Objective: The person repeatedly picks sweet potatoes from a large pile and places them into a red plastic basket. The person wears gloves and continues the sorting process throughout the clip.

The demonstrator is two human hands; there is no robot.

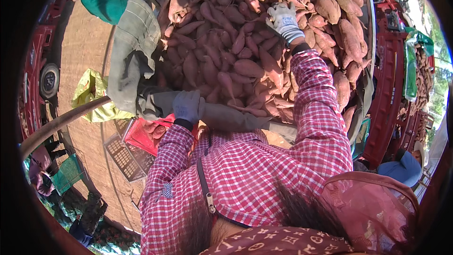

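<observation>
A big heap of reddish sweet potatoes [247,68] fills the cloth-lined bed in front of me. My right hand [285,20], in a white glove, reaches far into the heap, its fingers apart and bent over the sweet potatoes there; nothing is seen lifted in it. My left hand [186,106], in a grey glove, lies on the near edge of the grey-green cloth [226,115], fingers stretched toward the heap. Just below the left hand is a red crate or bag [141,135] with a few sweet potatoes inside, partly hidden by my sleeve.
A wooden pole [66,125] slants in at left, near a yellow-green sack [92,89] and a dark plastic crate [127,153]. A green bag [104,5] hangs at the upper left. Red vehicles flank both sides, one with a wheel [49,80]. Other people stand around the edges.
</observation>
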